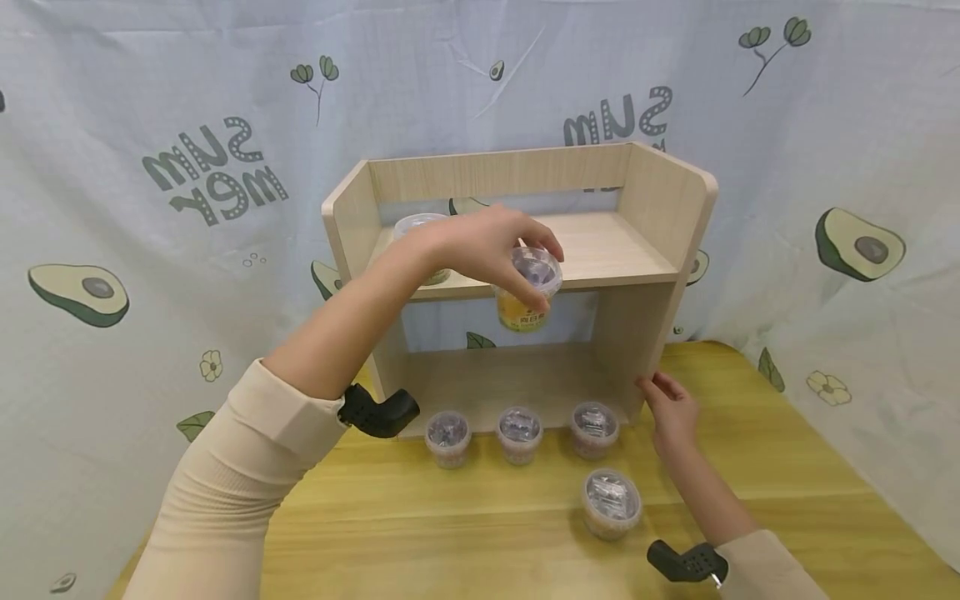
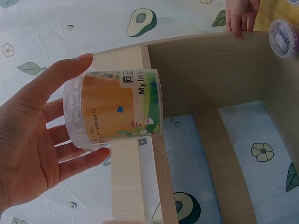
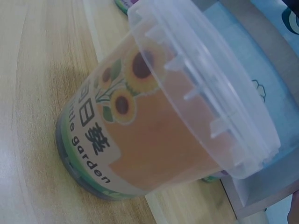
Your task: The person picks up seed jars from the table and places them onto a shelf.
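A clear plastic tub with an orange label (image 1: 521,315) hangs in front of the upper board of a two-tier wooden shelf (image 1: 517,157). My left hand (image 1: 487,246) grips it around its lid end from above; the left wrist view shows thumb and fingers on opposite sides of the tub (image 2: 117,107). Low on the shelf's right side panel, my right hand (image 1: 671,412) holds the front edge with its fingertips. Another tub (image 1: 420,222) stands at the left of the upper board, partly behind my left wrist.
Three lidded tubs, left (image 1: 448,440), middle (image 1: 519,435) and right (image 1: 594,430), line the shelf's lower front. Nearer me, a sunflower-labelled tub (image 1: 611,504) stands on the wood-patterned table (image 1: 420,533); the right wrist view shows it close up. A printed curtain (image 1: 187,75) hangs behind.
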`<state>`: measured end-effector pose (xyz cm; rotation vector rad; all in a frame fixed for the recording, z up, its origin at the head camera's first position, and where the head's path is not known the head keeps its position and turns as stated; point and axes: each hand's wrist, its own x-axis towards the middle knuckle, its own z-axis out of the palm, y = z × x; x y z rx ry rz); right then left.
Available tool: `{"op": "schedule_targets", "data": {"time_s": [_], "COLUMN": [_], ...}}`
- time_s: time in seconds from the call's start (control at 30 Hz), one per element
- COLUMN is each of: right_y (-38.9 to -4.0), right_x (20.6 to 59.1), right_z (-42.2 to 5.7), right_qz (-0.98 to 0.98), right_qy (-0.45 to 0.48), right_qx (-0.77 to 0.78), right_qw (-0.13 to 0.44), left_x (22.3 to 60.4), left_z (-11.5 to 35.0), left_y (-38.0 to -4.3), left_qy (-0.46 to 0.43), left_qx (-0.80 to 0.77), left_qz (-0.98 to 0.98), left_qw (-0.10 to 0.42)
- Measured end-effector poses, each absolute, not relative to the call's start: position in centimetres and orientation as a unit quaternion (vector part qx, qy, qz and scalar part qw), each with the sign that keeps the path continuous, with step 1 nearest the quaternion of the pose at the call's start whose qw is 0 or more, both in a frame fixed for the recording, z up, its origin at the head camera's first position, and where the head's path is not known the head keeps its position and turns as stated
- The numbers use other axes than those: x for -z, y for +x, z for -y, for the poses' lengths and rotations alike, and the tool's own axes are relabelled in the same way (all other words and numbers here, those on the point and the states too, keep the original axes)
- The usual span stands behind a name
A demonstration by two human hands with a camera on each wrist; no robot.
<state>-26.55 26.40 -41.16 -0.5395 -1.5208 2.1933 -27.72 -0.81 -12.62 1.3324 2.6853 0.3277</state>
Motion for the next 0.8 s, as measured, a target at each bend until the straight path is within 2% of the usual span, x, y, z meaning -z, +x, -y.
{"op": "schedule_targets", "data": {"time_s": [0.8], "right_y": [-26.7], "right_x": [41.2], "right_z": [-26.3], "right_qz": [0.541], "right_qy": [-0.201], "right_qx": [-0.786], "right_qw": [0.224], "left_x": [10.9], "left_z": [0.3], "left_y": [-29.4], "left_qy": [0.439], "left_qx": [-0.099], "left_qz": [-0.891], "left_qw": [0.056]}}
